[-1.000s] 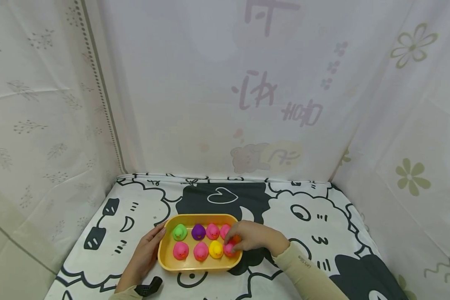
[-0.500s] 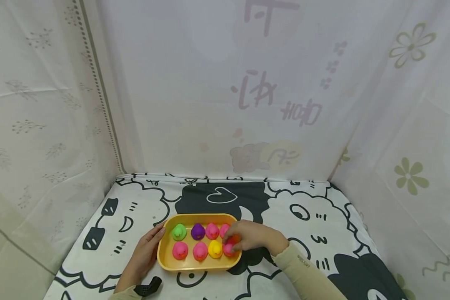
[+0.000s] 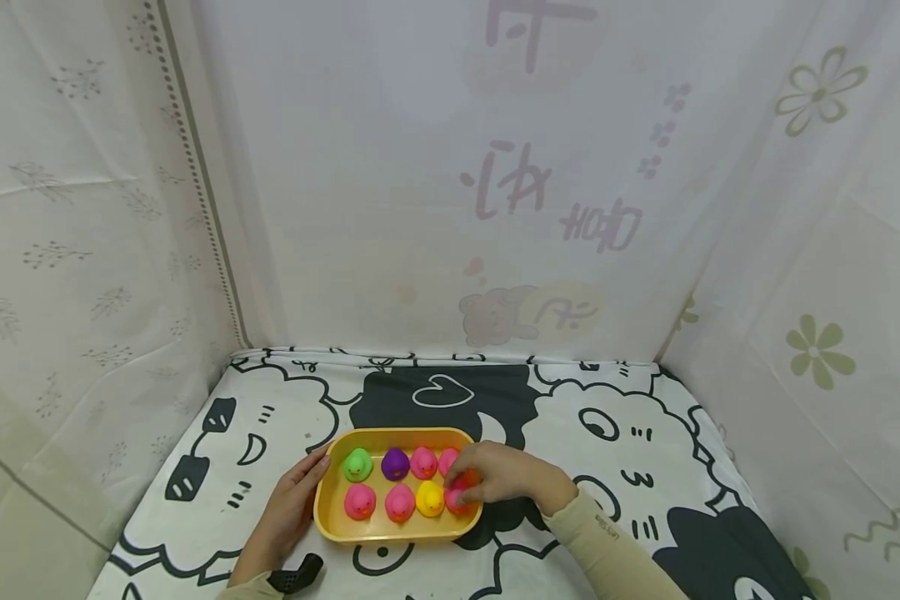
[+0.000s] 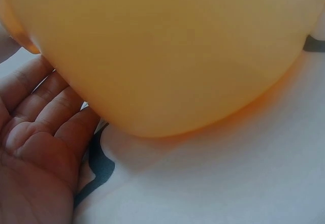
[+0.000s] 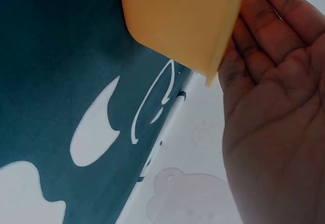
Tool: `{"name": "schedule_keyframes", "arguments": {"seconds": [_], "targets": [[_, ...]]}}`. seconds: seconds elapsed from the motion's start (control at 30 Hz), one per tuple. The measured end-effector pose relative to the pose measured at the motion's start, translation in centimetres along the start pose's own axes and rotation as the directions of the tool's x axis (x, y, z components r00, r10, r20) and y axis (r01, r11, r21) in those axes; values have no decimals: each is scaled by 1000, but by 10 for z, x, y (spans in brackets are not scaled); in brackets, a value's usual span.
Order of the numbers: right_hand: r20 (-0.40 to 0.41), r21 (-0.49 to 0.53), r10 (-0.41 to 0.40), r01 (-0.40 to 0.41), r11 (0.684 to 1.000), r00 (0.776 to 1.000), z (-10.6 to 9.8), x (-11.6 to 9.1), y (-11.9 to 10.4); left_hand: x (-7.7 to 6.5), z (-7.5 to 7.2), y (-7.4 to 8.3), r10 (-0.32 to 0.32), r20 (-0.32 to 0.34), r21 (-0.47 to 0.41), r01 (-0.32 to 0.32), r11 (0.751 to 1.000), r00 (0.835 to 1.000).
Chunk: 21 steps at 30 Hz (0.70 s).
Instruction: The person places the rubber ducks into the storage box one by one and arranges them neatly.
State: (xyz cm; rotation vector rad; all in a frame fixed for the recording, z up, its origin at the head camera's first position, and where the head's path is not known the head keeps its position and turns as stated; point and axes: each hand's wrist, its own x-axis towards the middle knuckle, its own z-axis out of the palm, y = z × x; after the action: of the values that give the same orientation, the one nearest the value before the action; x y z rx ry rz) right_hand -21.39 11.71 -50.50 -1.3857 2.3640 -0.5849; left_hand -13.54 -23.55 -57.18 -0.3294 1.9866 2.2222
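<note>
A yellow tray (image 3: 375,532) holds two rows of small rubber ducks: a green duck (image 3: 357,465), a purple duck (image 3: 395,464), a yellow duck (image 3: 430,498) and several pink ones. My left hand (image 3: 292,504) holds the tray's left end, thumb at the rim; in the left wrist view its fingers (image 4: 63,104) lie along the outer wall. My right hand (image 3: 506,475) reaches over the right end, thumb and fingers around the pink duck (image 3: 453,500) in the front right corner. The hand partly hides this duck and the pink duck (image 3: 447,458) behind it.
A black-and-white cartoon cloth (image 3: 270,400) covers the table. Pale printed curtains (image 3: 390,250) enclose it at the back and both sides. A black device (image 3: 297,574) is strapped to the left wrist.
Both hands, the tray and the ducks keep nearly the same places. The whole head view has shifted slightly.
</note>
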Motion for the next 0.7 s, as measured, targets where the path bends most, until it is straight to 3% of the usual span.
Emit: {"name": "schedule_keyframes", "arguments": {"seconds": [0.27,0.57,0.63,0.7], "targets": [[-107,2,-24,24,1000,994,9,-6,3,3,1,-1,4,-4,-7,-4,1000,1000],[-255,32,-59,69,997,965,19,-14,4,4,-3,0,11,-1,-5,-11,1000,1000],[-279,41,-38,51,998,959,21,-19,3,3,-5,2,18,-6,60,-18,998,1000],[-306,50,-1,17,999,952,22,-25,3,2,-7,5,39,-21,183,-34,982,999]]}}
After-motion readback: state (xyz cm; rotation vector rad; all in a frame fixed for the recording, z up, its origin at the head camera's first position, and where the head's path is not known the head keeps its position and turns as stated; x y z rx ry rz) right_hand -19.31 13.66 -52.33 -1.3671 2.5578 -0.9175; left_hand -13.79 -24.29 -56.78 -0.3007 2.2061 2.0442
